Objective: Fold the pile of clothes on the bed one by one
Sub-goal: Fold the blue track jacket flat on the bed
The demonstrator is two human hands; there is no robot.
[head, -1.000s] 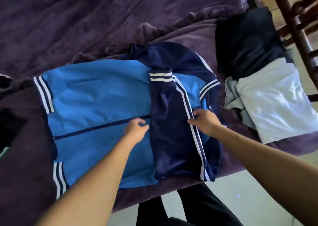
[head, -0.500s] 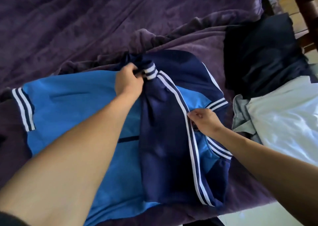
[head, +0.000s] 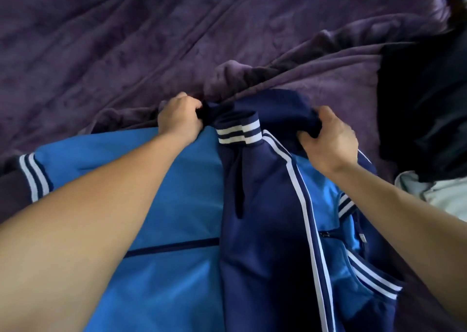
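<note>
A blue track jacket point(head: 171, 205) with navy sleeves and white stripes lies spread on the purple bed. One navy sleeve point(head: 262, 218) is folded across its middle, its striped cuff pointing away from me. My left hand point(head: 178, 119) grips the jacket's far navy edge just left of the cuff. My right hand point(head: 328, 139) grips bunched navy fabric at the far edge, right of the cuff. Both forearms stretch over the jacket.
The purple blanket point(head: 151, 41) covers the bed, with a rumpled ridge just beyond the jacket. A dark garment point(head: 424, 104) lies at the right, and a pale folded one point(head: 442, 195) sits below it at the right edge.
My right hand left the striped sleeve edge near the zip and went up to the far navy edge. My left hand slid a little further along that edge. The view has closed in.
</note>
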